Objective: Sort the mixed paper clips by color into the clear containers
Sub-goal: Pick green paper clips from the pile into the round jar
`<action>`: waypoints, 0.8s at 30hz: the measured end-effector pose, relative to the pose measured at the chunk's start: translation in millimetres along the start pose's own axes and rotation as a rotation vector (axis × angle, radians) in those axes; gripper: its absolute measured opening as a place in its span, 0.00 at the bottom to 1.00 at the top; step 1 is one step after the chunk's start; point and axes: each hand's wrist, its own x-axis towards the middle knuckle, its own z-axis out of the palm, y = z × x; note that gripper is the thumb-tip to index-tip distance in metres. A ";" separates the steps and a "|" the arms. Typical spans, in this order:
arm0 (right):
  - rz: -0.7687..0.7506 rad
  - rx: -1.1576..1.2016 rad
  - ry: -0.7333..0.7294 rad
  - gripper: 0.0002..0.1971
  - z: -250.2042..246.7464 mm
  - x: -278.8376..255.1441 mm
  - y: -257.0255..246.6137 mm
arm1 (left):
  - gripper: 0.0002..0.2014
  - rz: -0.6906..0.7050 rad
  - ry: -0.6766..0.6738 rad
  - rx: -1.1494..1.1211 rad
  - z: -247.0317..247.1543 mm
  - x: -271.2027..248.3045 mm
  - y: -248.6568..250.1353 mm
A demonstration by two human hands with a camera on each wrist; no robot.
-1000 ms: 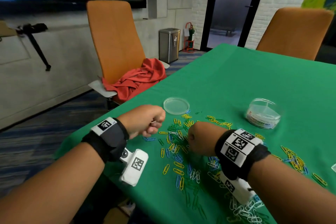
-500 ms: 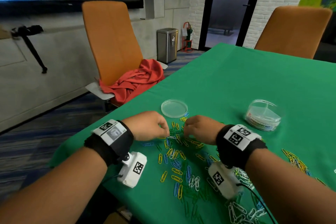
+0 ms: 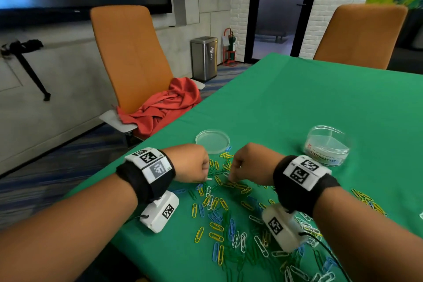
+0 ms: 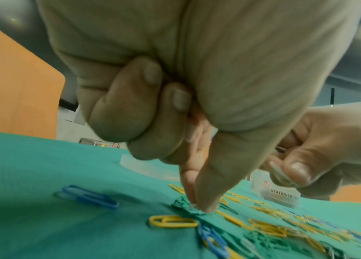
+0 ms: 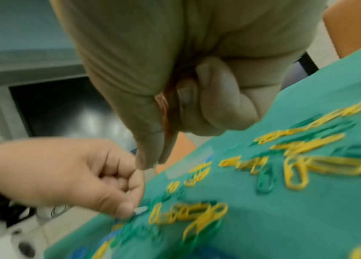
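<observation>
1. Paper clips (image 3: 219, 210): mixed colours strewn over the green tablecloth (image 3: 320, 103), near the divided clear container (image 3: 327, 145) and a shallow clear dish (image 3: 212, 141). Likely light, stiff and slippery; best nipped by one end.
2. Left hand (image 3: 191, 162): knuckles up, thumb and forefinger tips pinching a white clip (image 5: 140, 209) at the cloth.
3. Right hand (image 3: 248, 163): knuckles up, fingers curled, thumb and forefinger pressed together; any clip between them cannot be made out.

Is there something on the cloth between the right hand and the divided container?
Nothing visible. Between the right hand and the divided container the green cloth is bare; the clips lie nearer the person, the lid to the left.
</observation>
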 end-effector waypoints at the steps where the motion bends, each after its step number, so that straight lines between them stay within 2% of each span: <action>1: 0.007 0.033 0.013 0.10 -6.5 -3.2 7.2 | 0.07 0.003 0.000 -0.015 0.3 -0.3 -1.9; 5: 0.061 0.170 0.053 0.12 -39.3 -22.6 41.6 | 0.05 0.027 -0.041 -0.115 -2.6 -0.8 -7.5; 8: 0.124 0.184 0.109 0.10 -68.5 -37.3 75.9 | 0.04 0.029 -0.089 -0.269 -6.1 1.8 -11.2; 11: 0.218 0.152 0.184 0.07 -99.0 -48.5 116.0 | 0.03 -0.048 -0.125 -0.661 -7.8 5.7 -2.2; 14: 0.292 0.212 0.138 0.07 -113.4 -58.3 141.3 | 0.04 -0.033 -0.195 -0.980 -13.6 13.9 12.1; 17: 0.318 0.192 0.050 0.11 -115.3 -64.3 151.6 | 0.05 0.046 -0.237 -1.039 -20.8 26.2 27.0; 21: 0.396 0.049 0.183 0.12 -124.7 -63.7 173.2 | 0.12 0.064 -0.243 -1.098 -30.3 48.8 53.2; 24: 0.379 -0.164 0.187 0.08 -120.2 -52.9 179.7 | 0.12 0.073 -0.236 -1.016 -40.9 74.6 82.7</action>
